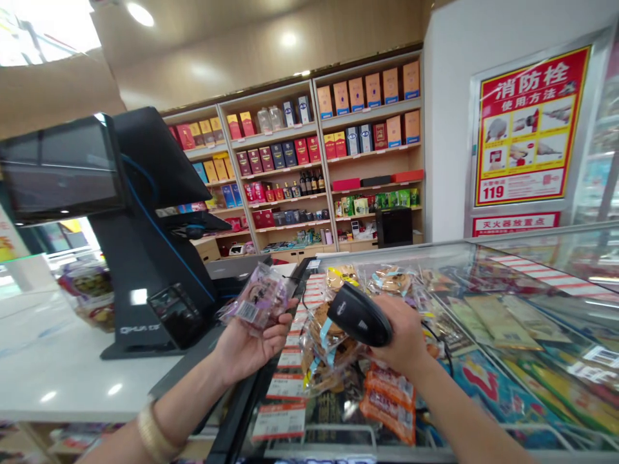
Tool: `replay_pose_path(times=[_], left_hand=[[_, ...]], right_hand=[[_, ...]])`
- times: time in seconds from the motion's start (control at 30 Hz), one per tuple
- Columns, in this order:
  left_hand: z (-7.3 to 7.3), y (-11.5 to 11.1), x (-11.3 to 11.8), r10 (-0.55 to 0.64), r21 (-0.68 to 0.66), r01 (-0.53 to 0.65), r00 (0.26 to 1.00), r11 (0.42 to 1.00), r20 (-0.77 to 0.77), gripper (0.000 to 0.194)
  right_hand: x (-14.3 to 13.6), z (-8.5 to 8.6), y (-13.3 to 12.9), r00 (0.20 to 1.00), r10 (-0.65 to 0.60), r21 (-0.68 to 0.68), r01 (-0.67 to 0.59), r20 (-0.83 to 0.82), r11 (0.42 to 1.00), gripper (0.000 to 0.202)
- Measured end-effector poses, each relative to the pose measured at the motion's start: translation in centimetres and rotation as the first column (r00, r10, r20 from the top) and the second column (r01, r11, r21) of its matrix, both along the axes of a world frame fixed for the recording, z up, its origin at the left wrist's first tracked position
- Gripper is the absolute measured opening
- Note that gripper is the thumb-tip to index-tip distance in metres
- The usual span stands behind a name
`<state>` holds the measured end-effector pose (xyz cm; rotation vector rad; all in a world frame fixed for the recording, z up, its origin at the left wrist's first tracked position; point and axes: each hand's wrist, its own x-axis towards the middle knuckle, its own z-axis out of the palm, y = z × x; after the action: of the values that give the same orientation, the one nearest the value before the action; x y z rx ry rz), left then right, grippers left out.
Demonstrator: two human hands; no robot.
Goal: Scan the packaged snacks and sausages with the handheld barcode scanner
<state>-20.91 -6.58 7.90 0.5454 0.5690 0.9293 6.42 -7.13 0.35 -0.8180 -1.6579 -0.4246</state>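
A clear snack packet (261, 298) with purple print and a barcode rests in my left hand (254, 348), palm up, the fingers curled along its right edge. In my right hand (403, 332) is a black barcode scanner (360, 316), its head angled to the left toward the packet and apart from it. Beneath the scanner, clear bags of round biscuits (329, 354) lie on the glass counter (338, 412). Orange-red snack packets (389, 403) sit just below my right hand. The scanner's handle is mostly hidden by my fingers.
At left, a black checkout terminal (149, 258) with two screens stands on a white counter (62, 380). Red-and-white price labels (280, 419) line the glass. Packaged goods (507, 322) show through the counter top. Behind are shelves of boxes (275, 154), and a red poster (532, 129) hangs at right.
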Motion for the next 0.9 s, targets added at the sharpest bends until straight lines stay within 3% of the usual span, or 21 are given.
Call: replay_pose_path(times=[0.17, 0.3, 0.6, 0.73, 0.8, 0.9], left_hand=[[-0.4, 0.5, 0.4, -0.015, -0.003, 0.015, 0.998, 1.0, -0.065, 0.037], [-0.7, 0.8, 0.8, 0.042, 0.022, -0.04, 0.986, 0.999, -0.161, 0.032], [-0.7, 0.5, 1.9, 0.119, 0.028, -0.116, 0.95, 0.993, -0.289, 0.026], [-0.6, 0.4, 2.1, 0.13, 0.026, -0.129, 0.934, 0.991, -0.332, 0.024], [-0.7, 0.6, 2.1, 0.18, 0.085, -0.16, 0.911, 0.984, -0.372, 0.023], [-0.8, 1.4, 2.4, 0.312, 0.277, -0.204, 0.844, 0.939, -0.436, 0.018]], right_hand=[[-0.1, 0.3, -0.3, 0.996, 0.055, -0.014, -0.054, 0.071, 0.998, 0.019], [-0.4, 0.5, -0.7, 0.988, 0.096, -0.019, -0.094, 0.124, 0.995, 0.021], [-1.2, 1.0, -1.4, 0.968, 0.085, -0.082, -0.067, 0.236, 0.994, 0.02], [-1.3, 0.8, -1.2, 0.973, 0.101, -0.053, -0.092, 0.209, 0.994, 0.021], [-1.0, 0.7, -1.0, 0.985, 0.082, -0.003, -0.082, 0.15, 0.997, 0.02], [-0.1, 0.5, -0.5, 1.0, 0.023, 0.075, -0.023, 0.011, 0.997, 0.018]])
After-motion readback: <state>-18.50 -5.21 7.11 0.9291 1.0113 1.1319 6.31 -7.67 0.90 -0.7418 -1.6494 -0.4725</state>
